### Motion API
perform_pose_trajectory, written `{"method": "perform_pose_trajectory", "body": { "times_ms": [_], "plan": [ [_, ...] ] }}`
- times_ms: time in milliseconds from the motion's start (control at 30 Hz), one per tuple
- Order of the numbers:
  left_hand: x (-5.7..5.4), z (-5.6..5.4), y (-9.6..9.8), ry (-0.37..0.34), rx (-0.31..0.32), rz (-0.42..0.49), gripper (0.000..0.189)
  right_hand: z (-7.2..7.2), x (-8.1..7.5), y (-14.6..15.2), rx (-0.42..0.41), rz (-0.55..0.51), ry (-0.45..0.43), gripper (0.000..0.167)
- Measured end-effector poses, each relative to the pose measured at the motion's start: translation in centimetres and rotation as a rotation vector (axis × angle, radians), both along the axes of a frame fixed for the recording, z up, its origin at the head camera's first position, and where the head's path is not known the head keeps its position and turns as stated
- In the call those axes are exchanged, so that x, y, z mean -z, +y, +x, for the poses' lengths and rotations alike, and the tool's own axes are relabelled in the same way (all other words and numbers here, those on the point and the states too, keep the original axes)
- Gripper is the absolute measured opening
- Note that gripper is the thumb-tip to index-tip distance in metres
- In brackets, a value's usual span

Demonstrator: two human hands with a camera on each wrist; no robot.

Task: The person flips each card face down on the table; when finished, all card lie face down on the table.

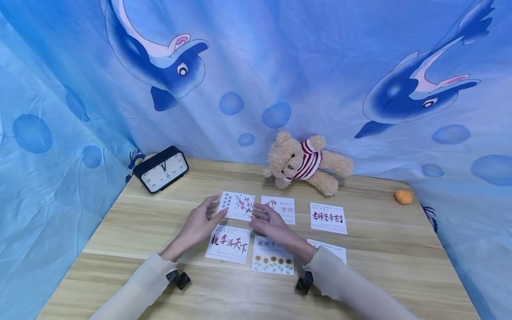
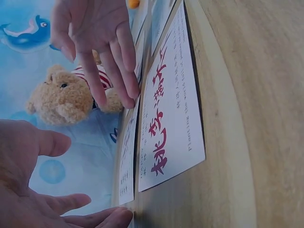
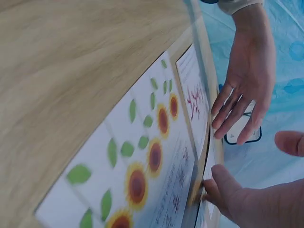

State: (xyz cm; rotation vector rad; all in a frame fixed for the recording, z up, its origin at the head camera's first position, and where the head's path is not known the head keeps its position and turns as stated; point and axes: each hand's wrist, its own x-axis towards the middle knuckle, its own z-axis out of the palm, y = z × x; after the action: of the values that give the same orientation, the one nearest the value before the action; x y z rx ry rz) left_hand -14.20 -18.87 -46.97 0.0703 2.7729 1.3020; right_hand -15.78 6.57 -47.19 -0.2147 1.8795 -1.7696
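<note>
My left hand is by the left edge of a white card with pink blossom branches, fingers spread and relaxed. At that card's right edge is my right hand, loosely bent, overlapping a card with a flower and red characters in the head view. Nothing shows between the fingers of either hand in the wrist views, where the palms face each other. Nearer the front lie a card with red brush lettering and a sunflower card, partly under my right wrist in the head view.
Two more lettered cards lie at the right, the back one fully visible, the front one partly behind the right sleeve. A teddy bear lies at the back, a black clock stands back left, and an orange fuzzy ball sits at the right edge.
</note>
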Motion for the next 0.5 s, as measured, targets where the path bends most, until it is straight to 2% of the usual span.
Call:
{"method": "perform_pose_trajectory", "body": {
  "times_ms": [267,500],
  "plan": [
    [-0.1,-0.1,0.3,-0.017,-0.014,0.0,0.068,-0.1,-0.4,-0.9,0.117,-0.059,-0.123,0.066],
    [-0.2,0.0,0.8,-0.046,-0.016,0.015,0.07,0.0,-0.6,-1.2,0.159,-0.069,-0.183,0.059]
  ]
}}
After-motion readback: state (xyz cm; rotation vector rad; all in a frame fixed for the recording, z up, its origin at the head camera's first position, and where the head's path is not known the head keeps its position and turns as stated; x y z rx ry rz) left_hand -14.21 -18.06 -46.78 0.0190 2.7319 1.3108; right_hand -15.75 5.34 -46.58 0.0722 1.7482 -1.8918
